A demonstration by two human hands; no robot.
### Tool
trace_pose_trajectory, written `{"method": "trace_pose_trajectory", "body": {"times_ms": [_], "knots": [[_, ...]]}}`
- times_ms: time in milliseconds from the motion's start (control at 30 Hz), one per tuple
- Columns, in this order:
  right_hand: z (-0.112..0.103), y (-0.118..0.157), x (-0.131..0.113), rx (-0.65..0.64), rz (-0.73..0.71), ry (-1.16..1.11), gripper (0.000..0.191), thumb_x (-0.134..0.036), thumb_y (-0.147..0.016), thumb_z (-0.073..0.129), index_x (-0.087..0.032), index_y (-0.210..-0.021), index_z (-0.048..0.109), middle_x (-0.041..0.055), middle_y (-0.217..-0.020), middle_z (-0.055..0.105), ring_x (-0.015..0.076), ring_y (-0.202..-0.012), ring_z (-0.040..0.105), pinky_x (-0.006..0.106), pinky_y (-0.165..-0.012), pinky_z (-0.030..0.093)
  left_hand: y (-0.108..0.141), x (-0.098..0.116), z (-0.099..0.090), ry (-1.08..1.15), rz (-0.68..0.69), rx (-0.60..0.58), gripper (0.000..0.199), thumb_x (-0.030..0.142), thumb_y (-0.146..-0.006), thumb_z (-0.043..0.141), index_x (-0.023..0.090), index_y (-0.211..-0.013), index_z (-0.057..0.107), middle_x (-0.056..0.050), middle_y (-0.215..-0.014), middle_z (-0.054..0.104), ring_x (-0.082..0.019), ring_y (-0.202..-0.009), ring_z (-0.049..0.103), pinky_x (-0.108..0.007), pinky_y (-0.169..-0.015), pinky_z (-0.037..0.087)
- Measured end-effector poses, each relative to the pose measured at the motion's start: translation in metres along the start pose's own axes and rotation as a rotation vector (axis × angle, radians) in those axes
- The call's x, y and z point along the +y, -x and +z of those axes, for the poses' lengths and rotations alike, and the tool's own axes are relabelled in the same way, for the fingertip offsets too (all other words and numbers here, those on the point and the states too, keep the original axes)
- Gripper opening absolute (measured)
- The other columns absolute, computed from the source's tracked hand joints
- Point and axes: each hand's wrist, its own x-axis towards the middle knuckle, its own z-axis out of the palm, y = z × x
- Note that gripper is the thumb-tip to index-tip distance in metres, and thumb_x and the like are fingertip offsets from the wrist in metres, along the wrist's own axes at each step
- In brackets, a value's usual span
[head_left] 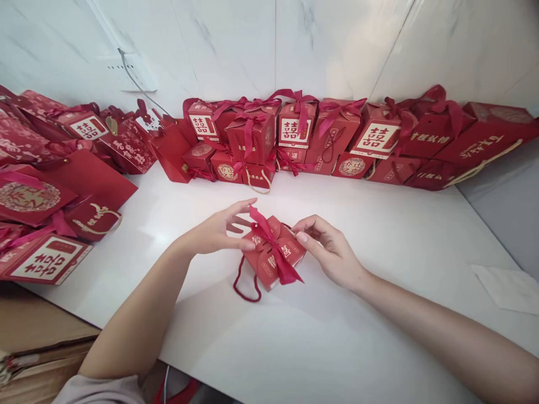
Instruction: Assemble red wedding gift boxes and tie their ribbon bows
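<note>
A small red gift box [266, 269] with a ribbon bow [273, 242] tied over its top lies on the white table. A dark red cord handle [247, 299] loops out from its lower left side onto the tabletop. At the box's left side is my left hand [223, 229], fingers spread, its thumb touching the box edge and its index finger close to the ribbon's upper end. My right hand [326, 247] is closed in a pinch at the box's upper right corner, where a bit of dark cord runs to the fingertips.
Stacked red gift boxes [290, 132] with ribbons line the tiled wall [236, 45]. More red boxes and bags [46, 196] crowd the left side. A white paper [507, 289] lies at the right, and a cardboard box [37, 320] stands below the table's left edge.
</note>
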Motion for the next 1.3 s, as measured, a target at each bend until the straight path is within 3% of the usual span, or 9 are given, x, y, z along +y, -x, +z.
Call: {"method": "trace_pose_trajectory", "body": {"times_ms": [100, 167, 233, 333, 533, 867, 1033, 1167, 1300], "knots": [[0.003, 0.006, -0.002, -0.134, -0.045, 0.008, 0.014, -0.034, -0.098, 0.052, -0.021, -0.096, 0.059, 0.0031, -0.088, 0.063, 0.0159, -0.074, 0.058, 0.03, -0.066, 0.048, -0.004, -0.001, 0.005, -0.13, 0.004, 0.491, 0.052, 0.043, -0.076, 0.074, 0.024, -0.122, 0.057, -0.007, -0.107, 0.067, -0.017, -0.079, 0.068, -0.031, -0.07, 0.057], [0.005, 0.01, -0.003, -0.172, -0.205, 0.115, 0.007, -0.027, -0.096, 0.056, -0.021, -0.097, 0.058, 0.0039, -0.087, 0.064, 0.0171, -0.074, 0.059, 0.032, -0.067, 0.048, -0.004, 0.0, 0.007, -0.132, 0.046, 0.636, 0.031, 0.044, -0.082, 0.068, 0.02, -0.099, 0.062, -0.004, -0.087, 0.066, -0.015, -0.071, 0.065, -0.028, -0.063, 0.055], [0.007, 0.014, -0.002, -0.162, -0.433, 0.281, 0.007, -0.021, -0.091, 0.062, -0.021, -0.097, 0.059, 0.0043, -0.086, 0.066, 0.0188, -0.077, 0.059, 0.035, -0.07, 0.048, -0.002, 0.004, 0.006, -0.061, 0.118, 0.545, 0.028, 0.046, -0.087, 0.06, 0.018, -0.087, 0.059, -0.005, -0.086, 0.066, -0.017, -0.078, 0.065, -0.028, -0.064, 0.055], [0.011, 0.018, 0.0, -0.151, -0.692, 0.49, 0.014, -0.016, -0.087, 0.064, -0.02, -0.099, 0.061, 0.0055, -0.09, 0.068, 0.021, -0.084, 0.061, 0.039, -0.076, 0.048, 0.005, 0.011, -0.004, -0.067, 0.248, 0.241, 0.036, 0.052, -0.089, 0.053, 0.018, -0.079, 0.058, -0.011, -0.112, 0.064, -0.024, -0.103, 0.061, -0.039, -0.089, 0.053], [0.021, 0.024, 0.001, -0.096, -0.935, 0.713, 0.015, -0.01, -0.085, 0.064, -0.02, -0.096, 0.065, 0.0052, -0.096, 0.073, 0.0195, -0.092, 0.066, 0.041, -0.094, 0.048, 0.012, 0.016, -0.021, -0.227, 0.27, -0.14, 0.031, 0.04, -0.068, 0.081, 0.018, -0.073, 0.059, -0.01, -0.149, 0.042, -0.035, -0.14, 0.034, -0.048, -0.114, 0.033], [0.03, 0.026, 0.005, -0.113, -0.911, 0.746, 0.017, -0.01, -0.086, 0.06, -0.017, -0.101, 0.065, 0.0127, -0.118, 0.069, 0.0259, -0.118, 0.059, 0.048, -0.104, 0.045, -0.006, 0.002, 0.02, 0.165, 0.276, -0.107, 0.016, 0.031, -0.084, 0.067, 0.018, -0.075, 0.066, -0.008, -0.154, 0.035, -0.031, -0.142, 0.034, -0.046, -0.116, 0.031], [0.032, 0.024, 0.005, -0.019, -0.889, 0.828, 0.021, -0.008, -0.086, 0.062, -0.019, -0.103, 0.068, 0.0102, -0.112, 0.072, 0.0215, -0.101, 0.066, 0.038, -0.091, 0.05, -0.012, 0.001, 0.05, 0.34, 0.305, -0.079, 0.018, 0.032, -0.086, 0.064, 0.017, -0.077, 0.064, -0.007, -0.158, 0.029, -0.029, -0.145, 0.03, -0.046, -0.117, 0.029], [0.028, 0.022, 0.003, -0.043, -0.891, 0.885, 0.023, -0.006, -0.09, 0.056, -0.019, -0.105, 0.067, 0.0072, -0.123, 0.07, 0.0186, -0.101, 0.066, 0.035, -0.082, 0.048, -0.011, 0.002, 0.051, 0.4, 0.275, -0.11, 0.019, 0.033, -0.084, 0.067, 0.017, -0.074, 0.064, -0.008, -0.157, 0.031, -0.03, -0.145, 0.03, -0.046, -0.117, 0.031], [0.023, 0.02, 0.002, -0.057, -0.915, 0.663, 0.022, -0.005, -0.088, 0.057, -0.017, -0.104, 0.066, 0.0076, -0.112, 0.074, 0.0189, -0.094, 0.067, 0.035, -0.076, 0.048, -0.008, 0.004, 0.041, 0.456, 0.244, -0.107, 0.028, 0.037, -0.084, 0.066, 0.018, -0.064, 0.061, -0.006, -0.155, 0.036, -0.031, -0.144, 0.031, -0.045, -0.115, 0.033]]}}
